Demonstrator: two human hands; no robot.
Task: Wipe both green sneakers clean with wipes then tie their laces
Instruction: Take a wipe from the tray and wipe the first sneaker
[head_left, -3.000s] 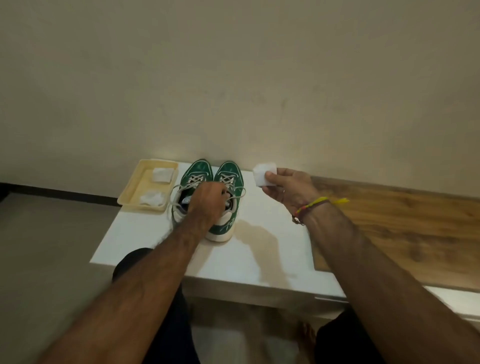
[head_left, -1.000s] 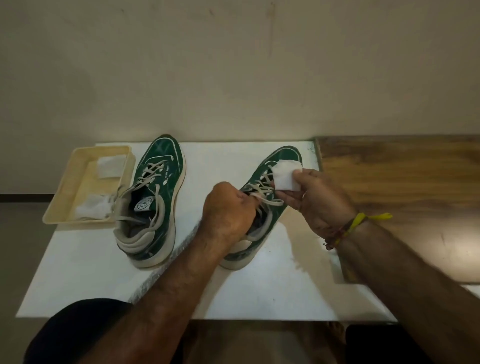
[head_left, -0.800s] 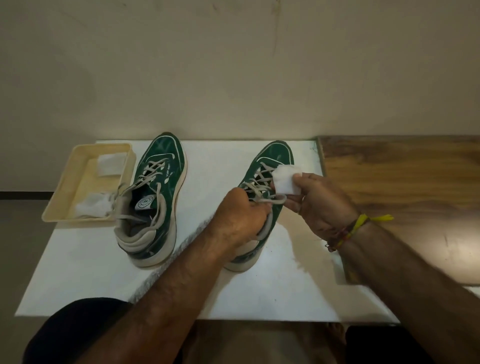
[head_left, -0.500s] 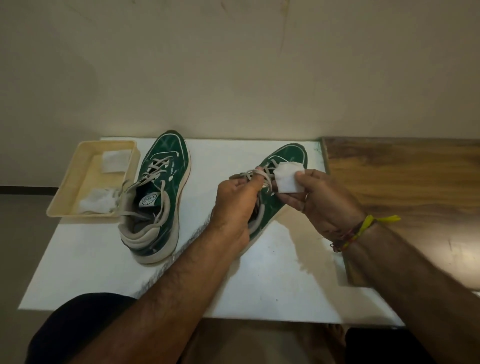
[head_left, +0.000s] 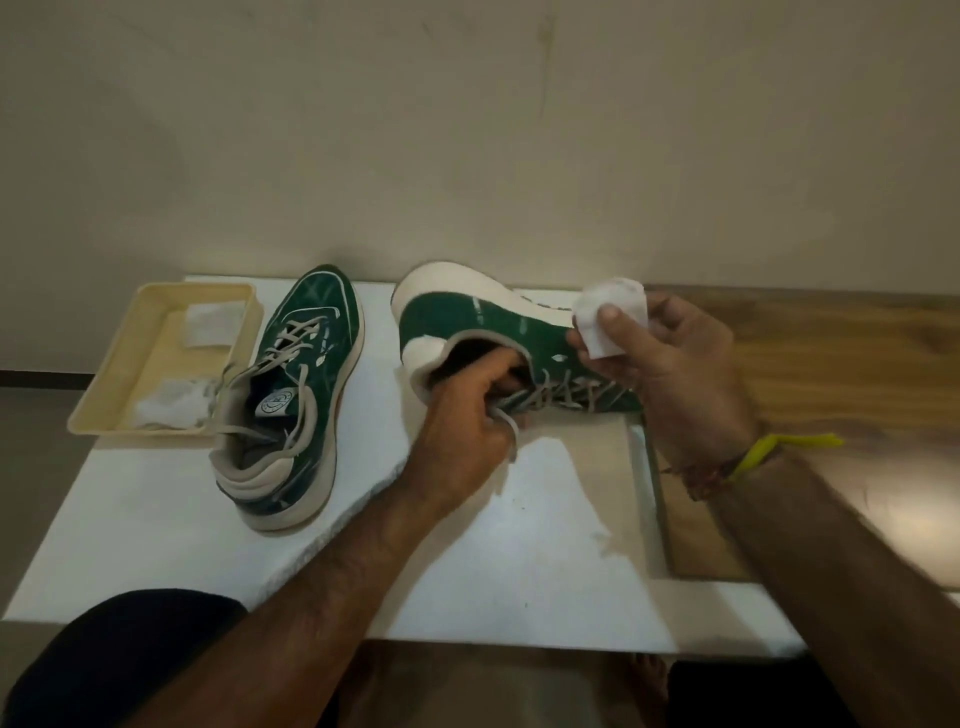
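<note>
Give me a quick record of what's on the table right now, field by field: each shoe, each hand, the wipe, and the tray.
lifted sneaker: turned on its side, heel toward the tray side, laces untied
left hand: fingers curled into the lifted sneaker's opening, holding it
right hand: pinches a white wipe against the lifted sneaker's side
other sneaker: upright on the white table, laces loose
tray: beige, beside the other sneaker, holds two white wipes

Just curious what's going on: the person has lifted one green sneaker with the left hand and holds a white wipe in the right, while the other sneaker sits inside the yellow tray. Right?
Not quite. The head view shows the other sneaker standing on the white table, beside the yellow tray, not inside it. The rest is correct.
</note>
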